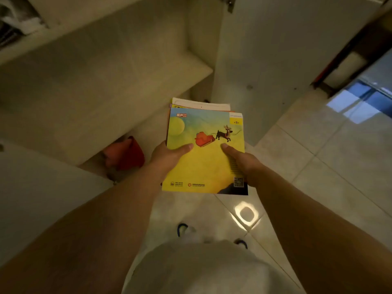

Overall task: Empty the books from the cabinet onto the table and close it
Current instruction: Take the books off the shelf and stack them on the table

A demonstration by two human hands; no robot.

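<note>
I hold a small stack of books (203, 166) in both hands, in front of the open cabinet. The top book has a yellow and blue cover with a red sleigh and a reindeer. Edges of other books stick out at its far end. My left hand (167, 158) grips the stack's left edge, thumb on the cover. My right hand (244, 164) grips the right edge the same way. The cabinet shelf (161, 81) behind the stack looks bare. The open cabinet door (275, 60) stands to the right.
A red and orange object (125, 154) lies low in the cabinet's bottom compartment, left of my left hand. Glossy floor tiles (331, 162) stretch to the right and below me. Cluttered items (14, 22) sit at the upper left. No table is in view.
</note>
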